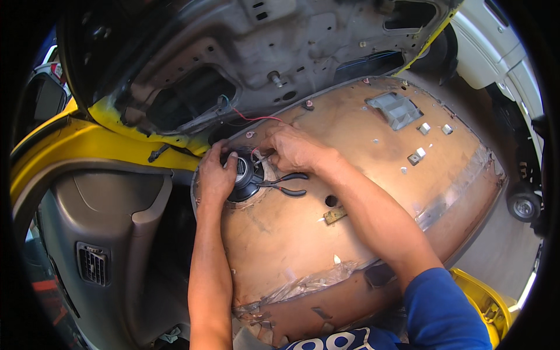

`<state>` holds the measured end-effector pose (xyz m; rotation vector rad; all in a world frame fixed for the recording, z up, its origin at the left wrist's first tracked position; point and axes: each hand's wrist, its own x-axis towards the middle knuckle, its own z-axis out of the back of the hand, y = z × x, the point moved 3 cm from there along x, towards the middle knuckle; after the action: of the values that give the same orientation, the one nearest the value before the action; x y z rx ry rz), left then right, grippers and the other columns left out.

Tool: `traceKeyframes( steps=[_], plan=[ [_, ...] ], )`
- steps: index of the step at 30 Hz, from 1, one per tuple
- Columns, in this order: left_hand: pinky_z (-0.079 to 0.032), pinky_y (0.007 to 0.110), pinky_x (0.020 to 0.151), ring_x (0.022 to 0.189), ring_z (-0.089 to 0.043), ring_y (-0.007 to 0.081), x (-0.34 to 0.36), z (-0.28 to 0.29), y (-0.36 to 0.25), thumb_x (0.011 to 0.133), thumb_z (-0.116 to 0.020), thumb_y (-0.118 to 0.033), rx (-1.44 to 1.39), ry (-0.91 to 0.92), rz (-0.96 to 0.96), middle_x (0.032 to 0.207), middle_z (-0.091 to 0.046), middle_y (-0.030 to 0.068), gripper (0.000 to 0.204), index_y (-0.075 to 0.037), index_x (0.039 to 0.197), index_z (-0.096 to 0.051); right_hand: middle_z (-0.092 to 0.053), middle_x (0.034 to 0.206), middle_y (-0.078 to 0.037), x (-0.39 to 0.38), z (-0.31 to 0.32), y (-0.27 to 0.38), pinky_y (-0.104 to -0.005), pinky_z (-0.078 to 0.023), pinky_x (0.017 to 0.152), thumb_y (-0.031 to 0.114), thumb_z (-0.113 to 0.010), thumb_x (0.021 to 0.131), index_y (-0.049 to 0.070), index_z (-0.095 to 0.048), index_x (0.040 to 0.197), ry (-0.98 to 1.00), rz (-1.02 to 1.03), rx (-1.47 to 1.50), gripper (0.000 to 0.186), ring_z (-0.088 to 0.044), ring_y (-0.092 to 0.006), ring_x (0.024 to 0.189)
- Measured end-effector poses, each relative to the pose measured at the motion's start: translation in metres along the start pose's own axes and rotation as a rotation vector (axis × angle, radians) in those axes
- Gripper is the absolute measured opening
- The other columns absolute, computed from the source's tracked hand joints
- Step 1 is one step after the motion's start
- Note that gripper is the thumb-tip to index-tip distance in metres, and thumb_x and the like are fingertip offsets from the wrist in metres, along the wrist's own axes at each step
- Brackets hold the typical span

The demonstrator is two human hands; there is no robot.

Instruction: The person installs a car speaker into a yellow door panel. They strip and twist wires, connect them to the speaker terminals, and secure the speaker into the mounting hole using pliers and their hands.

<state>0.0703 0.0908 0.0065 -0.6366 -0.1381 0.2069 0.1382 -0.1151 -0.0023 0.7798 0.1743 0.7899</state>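
Note:
A round black car speaker [247, 185] sits at the far left corner of a brown door trim panel [280, 233]. My left hand [217, 175] is closed around its left side, thumb against the magnet. On its other side my right hand [291, 147] has its fingers pinched together on a thin red wire [256, 118]. The wire runs from the bare metal door [233, 58] to my right hand, and a short red length shows by the speaker. Pliers with dark handles [287, 182] lie against the speaker, just below my right hand. My right fingertips are partly hidden.
Metal clips [416, 156] and a grey plastic pocket [394, 109] sit on the panel's right half. A yellow door frame [116, 140] and a grey dashboard end with a vent [93, 263] stand at left. A white vehicle [490, 41] is at upper right.

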Motion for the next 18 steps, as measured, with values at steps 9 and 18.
traceKeyframes(
  steps=[9, 18],
  plan=[
    [-0.054, 0.039, 0.091, 0.100, -0.073, 0.0276, -0.005, -0.006, 0.031, 0.103, -0.066, -0.027, 0.017, 0.085, 0.142, 0.105, -0.077, 0.0201, 0.033, 0.002, 0.118, -0.075, -0.072, 0.124, -0.023, -0.039, 0.018, 0.041, -0.0480, -0.056, 0.101, 0.036, -0.085, 0.087, 0.002, -0.076, 0.120, 0.360, -0.163, -0.134, 0.048, -0.067, -0.0433, 0.121],
    [-0.046, 0.052, 0.111, 0.127, -0.060, 0.0478, -0.009, -0.013, 0.030, 0.099, -0.066, -0.029, -0.104, 0.114, 0.108, 0.133, -0.064, 0.0309, 0.039, -0.001, 0.124, -0.075, -0.068, 0.106, -0.035, -0.055, 0.011, 0.064, -0.0551, -0.054, 0.098, 0.018, -0.064, 0.093, -0.011, -0.063, 0.111, 0.148, -0.314, -0.189, 0.034, -0.066, -0.0528, 0.107]
  ],
)
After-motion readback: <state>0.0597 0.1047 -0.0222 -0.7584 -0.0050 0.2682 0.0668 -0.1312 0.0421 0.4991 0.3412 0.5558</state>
